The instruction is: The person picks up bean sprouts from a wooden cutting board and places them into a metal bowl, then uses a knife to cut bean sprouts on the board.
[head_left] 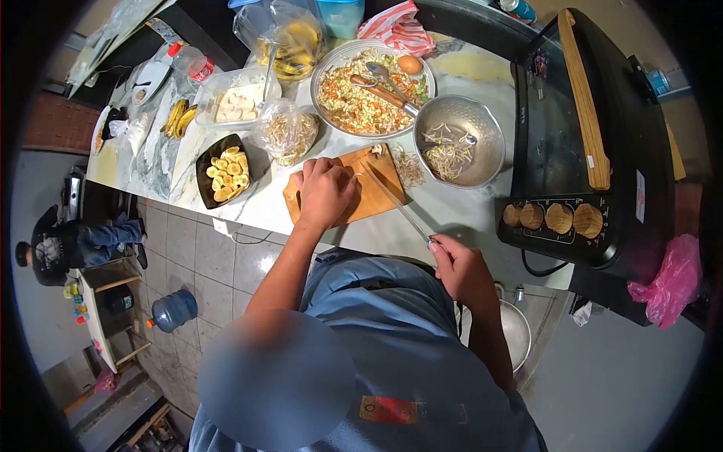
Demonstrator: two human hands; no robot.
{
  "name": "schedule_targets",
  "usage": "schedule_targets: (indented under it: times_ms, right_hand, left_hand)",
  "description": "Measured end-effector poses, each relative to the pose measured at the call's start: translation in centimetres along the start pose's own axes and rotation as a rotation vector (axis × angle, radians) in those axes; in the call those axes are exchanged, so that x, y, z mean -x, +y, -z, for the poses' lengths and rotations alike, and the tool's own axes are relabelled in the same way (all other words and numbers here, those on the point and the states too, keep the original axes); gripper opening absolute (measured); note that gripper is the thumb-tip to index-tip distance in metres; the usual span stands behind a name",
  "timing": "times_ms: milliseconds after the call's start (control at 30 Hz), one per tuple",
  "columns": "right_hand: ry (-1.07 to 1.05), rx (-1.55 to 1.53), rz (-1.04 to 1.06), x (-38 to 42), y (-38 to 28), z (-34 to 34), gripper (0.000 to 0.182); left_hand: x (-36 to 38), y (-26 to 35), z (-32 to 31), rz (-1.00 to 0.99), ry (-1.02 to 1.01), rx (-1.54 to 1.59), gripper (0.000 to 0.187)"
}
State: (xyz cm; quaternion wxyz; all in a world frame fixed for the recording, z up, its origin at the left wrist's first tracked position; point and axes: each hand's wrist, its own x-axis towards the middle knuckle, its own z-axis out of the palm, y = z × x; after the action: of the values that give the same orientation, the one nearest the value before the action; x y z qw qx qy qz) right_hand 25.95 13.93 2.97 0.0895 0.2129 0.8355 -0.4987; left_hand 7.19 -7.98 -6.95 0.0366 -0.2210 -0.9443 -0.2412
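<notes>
My right hand (458, 267) grips the handle of a long knife (405, 212), its blade slanting up and left over the wooden cutting board (370, 209). My left hand (325, 194) rests on the board with fingers bent and pressed together; what lies under the fingertips is mostly hidden. A small pale scrap (377, 150) sits at the board's top edge. Just right of the board, loose bean sprouts (409, 169) lie on the counter. Beyond them stands a metal strainer bowl (491, 154) with more sprouts inside. A plastic bag of sprouts (292, 139) is behind my left hand.
A round tray (317, 69) holds chopped vegetables, an egg and a utensil. A black bowl (202, 181) of sliced bananas and a white-filled plastic tub (202, 111) stand left. A black oven (561, 143) borders the right. Another person (71, 248) stands far left; a water jug (175, 310) lies on the floor.
</notes>
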Motion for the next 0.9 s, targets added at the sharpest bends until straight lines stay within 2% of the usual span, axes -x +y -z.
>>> schedule_targets:
  times_ms: [167,300,367,900]
  right_hand:
    - [-0.007,0.056,0.117,0.2,0.9,-0.9,0.027]
    - [-0.012,0.067,0.103,0.1,0.8,-1.2,0.027]
    - [0.021,0.028,0.046,0.5,0.1,-1.4,0.022]
    - [0.050,0.090,0.021,0.7,0.1,-2.5,0.025]
  left_hand:
    - [0.0,0.2,0.3,0.018,-0.051,0.027,0.019]
    - [0.3,0.2,0.0,-0.002,-0.024,0.031,0.018]
    - [0.3,0.3,0.1,-0.005,-0.028,0.046,0.018]
    - [0.1,-0.3,0.0,-0.030,-0.043,0.098,0.019]
